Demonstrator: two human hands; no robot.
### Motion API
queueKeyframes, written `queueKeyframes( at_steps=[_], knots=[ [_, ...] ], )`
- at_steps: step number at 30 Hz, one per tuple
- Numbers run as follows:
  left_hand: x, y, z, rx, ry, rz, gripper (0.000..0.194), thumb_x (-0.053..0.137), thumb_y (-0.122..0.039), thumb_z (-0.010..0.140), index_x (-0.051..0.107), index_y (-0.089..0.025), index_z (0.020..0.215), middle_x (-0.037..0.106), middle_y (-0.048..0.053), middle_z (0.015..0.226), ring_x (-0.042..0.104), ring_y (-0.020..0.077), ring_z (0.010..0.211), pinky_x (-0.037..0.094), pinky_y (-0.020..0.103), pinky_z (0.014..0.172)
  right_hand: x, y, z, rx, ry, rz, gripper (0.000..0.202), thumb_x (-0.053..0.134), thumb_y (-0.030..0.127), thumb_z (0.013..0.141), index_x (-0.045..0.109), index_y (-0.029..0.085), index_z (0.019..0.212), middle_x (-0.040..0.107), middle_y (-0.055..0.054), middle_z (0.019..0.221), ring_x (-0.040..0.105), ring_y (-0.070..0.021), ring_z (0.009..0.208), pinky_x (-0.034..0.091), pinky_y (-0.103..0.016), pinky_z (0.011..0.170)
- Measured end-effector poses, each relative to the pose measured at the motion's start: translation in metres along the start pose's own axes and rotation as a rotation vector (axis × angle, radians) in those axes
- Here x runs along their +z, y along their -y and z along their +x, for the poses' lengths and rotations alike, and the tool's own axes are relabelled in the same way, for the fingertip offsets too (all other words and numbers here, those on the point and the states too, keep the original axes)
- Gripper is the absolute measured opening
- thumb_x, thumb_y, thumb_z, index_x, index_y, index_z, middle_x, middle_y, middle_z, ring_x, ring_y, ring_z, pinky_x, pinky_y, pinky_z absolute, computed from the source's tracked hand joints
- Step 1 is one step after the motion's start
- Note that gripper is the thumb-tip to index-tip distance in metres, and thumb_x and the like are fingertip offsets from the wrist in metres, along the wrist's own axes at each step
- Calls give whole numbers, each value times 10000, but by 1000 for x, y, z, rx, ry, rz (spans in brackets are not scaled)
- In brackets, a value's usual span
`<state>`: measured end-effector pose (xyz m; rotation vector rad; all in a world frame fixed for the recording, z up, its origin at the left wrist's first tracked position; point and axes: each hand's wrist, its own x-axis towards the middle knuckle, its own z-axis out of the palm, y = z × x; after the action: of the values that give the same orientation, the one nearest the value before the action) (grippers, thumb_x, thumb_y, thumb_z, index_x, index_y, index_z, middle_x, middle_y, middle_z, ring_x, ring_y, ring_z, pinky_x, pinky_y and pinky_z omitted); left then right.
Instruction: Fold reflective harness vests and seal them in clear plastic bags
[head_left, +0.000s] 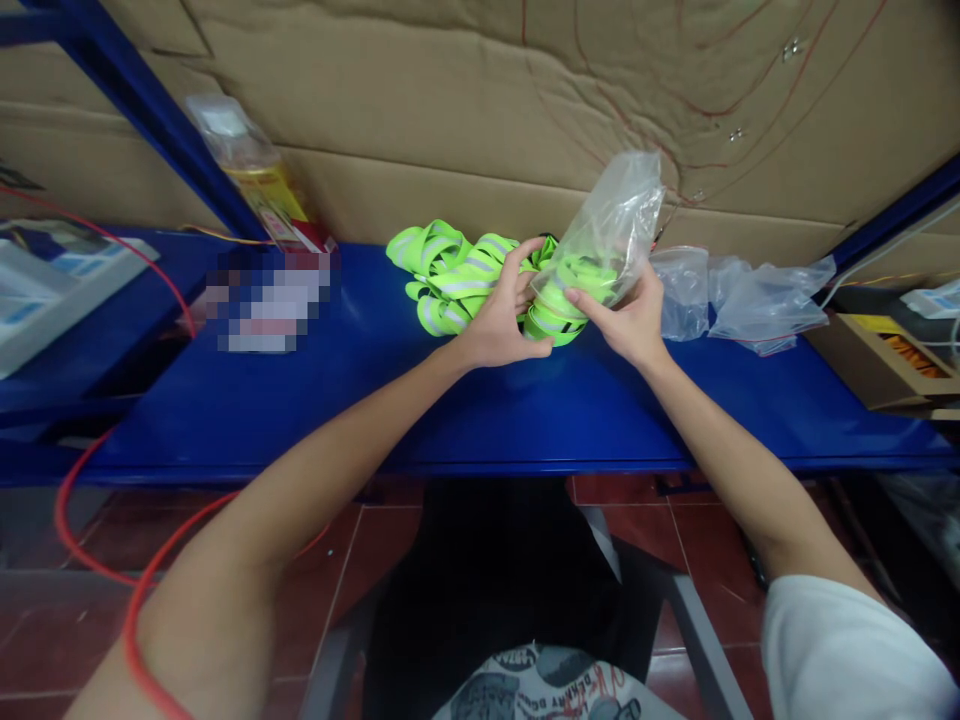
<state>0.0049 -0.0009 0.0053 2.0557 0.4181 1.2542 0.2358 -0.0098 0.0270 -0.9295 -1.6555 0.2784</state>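
A bundle of neon-green straps with grey stripes (553,322) is partly inside a clear plastic bag (619,215). My right hand (634,312) pinches the bag and the bundle from the right, its thumb across the front. Curved around the bundle's left side is my left hand (508,318), its thumb under the lower edge and its fingers behind. More green reflective straps (450,275) lie in a loose heap on the blue table (360,400), just left of my left hand.
Clear bags (772,300) lie right of my hands, with an open cardboard box (874,365) beyond. A bottle with a yellow label (266,185) stands back left. A red hose (64,510) loops at the left. Cardboard (420,120) lines the back.
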Motion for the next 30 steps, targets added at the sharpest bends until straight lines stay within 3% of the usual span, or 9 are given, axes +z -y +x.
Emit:
queueKeyframes(
  at_steps=[4, 8, 13, 20, 23, 27, 30],
  knots=[
    [-5, 14, 0, -12, 13, -6, 1222, 962, -580, 854, 173, -375, 1763, 661, 159, 1507, 723, 414, 1388, 626, 637, 1131, -5, 2, 2, 2, 51, -40, 925, 883, 807, 783, 621, 285, 1501, 739, -149, 1481, 684, -408, 1434, 512, -659, 1283],
    [-6, 26, -1, -87, -40, -57, 1197, 989, -573, 813, 263, -338, 1736, 751, 129, 1353, 819, 327, 1170, 691, 538, 1032, -7, 9, 0, 57, 126, -3, 1004, 964, 789, 675, 653, 280, 1482, 717, -139, 1534, 639, -429, 1495, 462, -647, 1331],
    [-4, 22, 0, -157, -141, -67, 1117, 1047, -461, 725, 428, -287, 1638, 807, 81, 1137, 845, 259, 984, 721, 392, 880, -4, 11, -4, 208, 141, 123, 1029, 1049, 722, 567, 704, 294, 1438, 726, -118, 1511, 614, -446, 1517, 457, -646, 1339],
    [-4, 15, 1, -185, -180, -58, 1011, 1063, -423, 696, 521, -248, 1531, 786, 15, 940, 848, 247, 866, 725, 370, 802, 4, 17, -2, 323, 141, 220, 1056, 1009, 834, 526, 710, 292, 1381, 760, -128, 1468, 687, -418, 1430, 504, -634, 1306],
    [-4, 17, 1, -194, -205, -45, 982, 1070, -441, 675, 574, -218, 1493, 797, 24, 919, 840, 247, 836, 727, 379, 782, 3, 18, -2, 359, 207, 243, 954, 1013, 836, 518, 761, 284, 1255, 815, -116, 1377, 743, -417, 1340, 520, -666, 1290],
    [-6, 18, 1, -197, -164, -35, 673, 1041, -484, 704, 775, -154, 1227, 837, 108, 1052, 819, 243, 905, 721, 417, 867, -2, 16, -2, 370, 301, 242, 783, 1027, 791, 562, 818, 271, 1110, 853, -123, 1286, 784, -428, 1254, 541, -718, 1263],
    [-6, 16, 1, -164, -124, 66, 470, 977, -499, 779, 829, -159, 1068, 826, 99, 1048, 780, 204, 862, 698, 381, 826, -5, 15, -2, 369, 329, 226, 756, 1024, 781, 585, 838, 242, 1081, 859, -138, 1259, 791, -436, 1241, 568, -710, 1243]
  ],
)
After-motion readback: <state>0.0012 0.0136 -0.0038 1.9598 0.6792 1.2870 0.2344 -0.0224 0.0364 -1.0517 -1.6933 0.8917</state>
